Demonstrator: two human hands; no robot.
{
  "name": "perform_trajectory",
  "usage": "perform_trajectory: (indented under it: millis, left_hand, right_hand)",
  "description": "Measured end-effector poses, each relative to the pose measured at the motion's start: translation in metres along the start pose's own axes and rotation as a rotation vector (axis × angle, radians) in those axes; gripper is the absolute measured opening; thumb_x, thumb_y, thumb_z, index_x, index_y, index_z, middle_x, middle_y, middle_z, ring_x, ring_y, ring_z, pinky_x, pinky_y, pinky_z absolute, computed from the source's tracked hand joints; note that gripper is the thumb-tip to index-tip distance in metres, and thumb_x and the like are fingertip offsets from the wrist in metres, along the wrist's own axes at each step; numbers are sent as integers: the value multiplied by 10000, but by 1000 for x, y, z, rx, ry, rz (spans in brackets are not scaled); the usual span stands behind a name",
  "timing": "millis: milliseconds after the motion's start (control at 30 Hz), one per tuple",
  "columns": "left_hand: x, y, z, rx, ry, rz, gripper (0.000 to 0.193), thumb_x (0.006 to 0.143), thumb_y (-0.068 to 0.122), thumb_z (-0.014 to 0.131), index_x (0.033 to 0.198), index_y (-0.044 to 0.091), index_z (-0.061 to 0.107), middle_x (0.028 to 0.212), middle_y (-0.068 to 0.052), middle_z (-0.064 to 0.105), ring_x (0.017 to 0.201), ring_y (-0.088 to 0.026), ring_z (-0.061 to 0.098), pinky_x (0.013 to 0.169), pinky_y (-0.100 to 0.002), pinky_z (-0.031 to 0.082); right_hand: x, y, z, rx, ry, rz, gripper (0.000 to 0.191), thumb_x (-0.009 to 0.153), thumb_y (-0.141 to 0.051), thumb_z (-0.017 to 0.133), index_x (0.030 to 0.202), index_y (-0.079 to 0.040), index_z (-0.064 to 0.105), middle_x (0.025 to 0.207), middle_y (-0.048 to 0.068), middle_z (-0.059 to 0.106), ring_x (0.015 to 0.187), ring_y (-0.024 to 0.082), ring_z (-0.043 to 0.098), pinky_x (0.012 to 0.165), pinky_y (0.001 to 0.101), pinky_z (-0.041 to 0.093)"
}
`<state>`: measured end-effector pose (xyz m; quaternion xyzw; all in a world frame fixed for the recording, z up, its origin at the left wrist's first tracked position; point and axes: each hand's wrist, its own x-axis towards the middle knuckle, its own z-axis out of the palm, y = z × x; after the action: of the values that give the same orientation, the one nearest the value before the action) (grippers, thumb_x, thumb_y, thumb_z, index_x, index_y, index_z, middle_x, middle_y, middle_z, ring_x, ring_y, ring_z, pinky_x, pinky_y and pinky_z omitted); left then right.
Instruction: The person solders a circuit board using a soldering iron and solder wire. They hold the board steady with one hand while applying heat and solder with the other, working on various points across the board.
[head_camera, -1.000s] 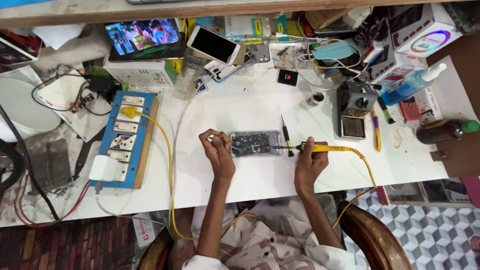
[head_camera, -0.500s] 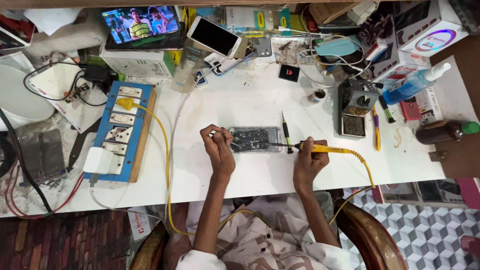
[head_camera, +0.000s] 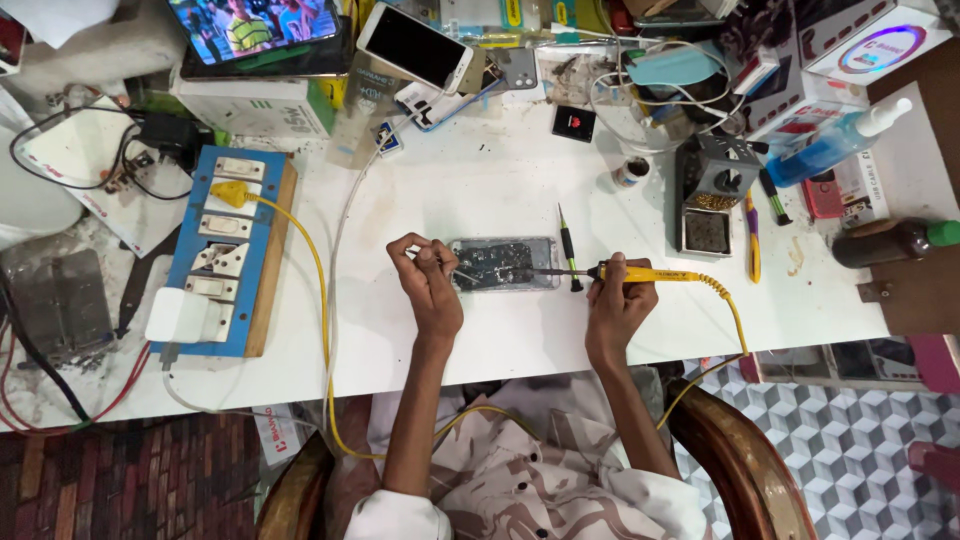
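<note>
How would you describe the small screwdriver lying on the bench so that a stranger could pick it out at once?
Start at the white table and find the opened phone lying between the two hands. At its right end lies the small screwdriver, dark-handled, pointing away from the person. Unlike the yellow soldering iron beside it, nobody holds it and it has no cord.

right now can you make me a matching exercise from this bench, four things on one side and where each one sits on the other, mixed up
Things:
1. yellow soldering iron
2. opened phone
3. small screwdriver
4. blue socket board

Places:
A. lying on the white table just right of the opened phone
B. held in the right hand, tip toward the phone
C. at the left side of the table, with a yellow plug in it
D. flat on the table between the two hands, next to the left hand

Pairs: 1-B, 2-D, 3-A, 4-C
</note>
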<state>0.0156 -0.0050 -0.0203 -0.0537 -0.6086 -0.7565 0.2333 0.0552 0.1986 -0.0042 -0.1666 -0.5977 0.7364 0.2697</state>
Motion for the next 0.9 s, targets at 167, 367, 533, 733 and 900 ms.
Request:
perform_trajectory:
  millis: [167,367,533,733,900]
  left_hand:
    - [1,1,1,0,1,-16,284,1165,354,351,1127,74,329,703,-14,379,675,-118,346,651,-292,334]
    - [1,-1,0,7,5,-24,270,1170,343,342,1124,77,325,701,-11,367,673,-115,341,653,-293,337]
    - [3,-2,-1,45,8,-22,294,1164,371,333,1127,80,334,682,-4,372,656,-110,337,643,-289,340]
    - [2,-1,-2,36,14,-33,311,1157,388,341,1133,78,334,678,-6,377,655,-115,339,641,-292,333]
    - [2,-1,-2,29,3,-23,313,1167,394,337,1132,84,326,693,-9,367,670,-118,344,662,-295,352]
  right_hand:
    - [2,1,1,-19,-2,-33,292,1079,-221,593,852,-50,525,611,-16,465,464,71,442,416,241,336]
    - [3,2,2,-3,-4,-7,291,1089,-220,594,865,-46,527,625,-18,462,489,69,444,449,238,352]
    - [4,4,4,-54,12,-17,314,1094,-239,590,870,-26,542,601,-9,444,477,76,431,445,251,366]
    - [3,4,3,-66,17,10,309,1084,-246,587,899,1,571,608,14,500,495,101,495,465,273,391]
    - [-1,-1,4,-83,-27,-53,311,1100,-252,577,919,2,574,644,11,505,523,93,513,489,262,410]
